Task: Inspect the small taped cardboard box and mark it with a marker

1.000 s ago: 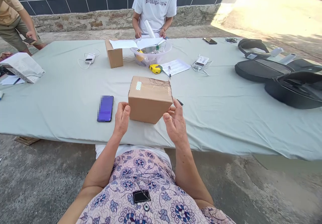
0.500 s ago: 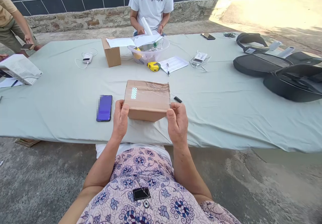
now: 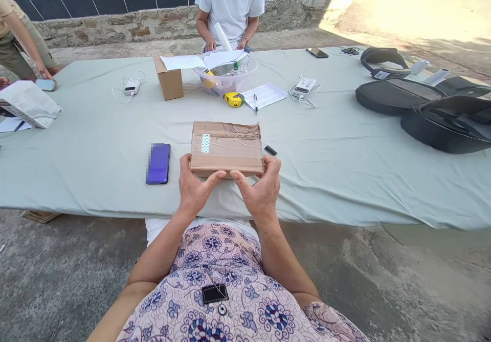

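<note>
A brown cardboard box (image 3: 230,150) with a small patterned sticker is held between both hands at the near side of the cloth-covered table (image 3: 95,178). My left hand (image 3: 195,188) grips its left near corner, the thumb laid along the near side. On the right near corner, my right hand (image 3: 261,188) holds it in the same way, its thumb pointing toward the left one. The fingers behind the box are partly hidden. A phone (image 3: 158,164) with a purple screen lies left of my left hand. A small black piece (image 3: 270,150) rests just right of the box.
Further back are a plastic basin (image 3: 230,82), a yellow tape measure (image 3: 233,99), a paper sheet (image 3: 268,99) and a second carton (image 3: 171,83). Black cases (image 3: 445,122) stand at the right. A person (image 3: 232,9) sits opposite; another person's arm (image 3: 28,42) reaches in at left.
The box has tilted so its top faces me more and its near side shows less. Both thumbs have moved inward along its near edge. The person at left has lowered a phone to the table.
</note>
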Motion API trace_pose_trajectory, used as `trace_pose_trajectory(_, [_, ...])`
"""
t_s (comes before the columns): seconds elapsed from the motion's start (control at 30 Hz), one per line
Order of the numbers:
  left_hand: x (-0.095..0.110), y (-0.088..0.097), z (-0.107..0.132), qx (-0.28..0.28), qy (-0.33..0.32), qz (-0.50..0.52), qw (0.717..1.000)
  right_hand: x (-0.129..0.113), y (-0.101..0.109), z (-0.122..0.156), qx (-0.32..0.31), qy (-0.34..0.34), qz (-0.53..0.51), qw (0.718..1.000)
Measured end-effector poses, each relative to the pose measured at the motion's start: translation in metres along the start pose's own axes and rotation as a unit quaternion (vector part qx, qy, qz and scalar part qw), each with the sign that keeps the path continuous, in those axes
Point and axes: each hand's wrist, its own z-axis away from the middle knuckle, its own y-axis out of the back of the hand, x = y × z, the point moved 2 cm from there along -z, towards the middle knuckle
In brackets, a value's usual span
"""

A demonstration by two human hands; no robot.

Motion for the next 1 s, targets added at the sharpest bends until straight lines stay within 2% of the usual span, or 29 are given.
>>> trace_pose_trajectory(0.13, [0.001, -0.001, 0.000, 0.006, -0.008, -0.006, 1.000, -0.001, 0.001, 0.000, 0.002, -0.001, 0.017, 1.000])
trace_pose_trajectory(0.3, [-0.003, -0.001, 0.001, -0.008, -0.030, -0.018, 0.999, -0.002, 0.003, -0.001, -0.010, 0.013, -0.021, 1.000])
trace_pose_trajectory(0.43, [-0.006, -0.002, 0.000, -0.012, -0.046, -0.031, 0.998, -0.003, 0.007, -0.003, 0.006, 0.031, -0.012, 0.999])
trace_pose_trajectory(0.7, [-0.008, -0.004, 0.000, -0.022, -0.065, -0.025, 0.997, -0.002, 0.011, -0.004, 0.026, 0.026, 0.005, 0.999])
trace_pose_trajectory(1.0, [-0.016, -0.010, 0.001, -0.034, -0.019, -0.039, 0.998, 0.002, 0.004, -0.002, 0.000, 0.010, -0.021, 1.000])
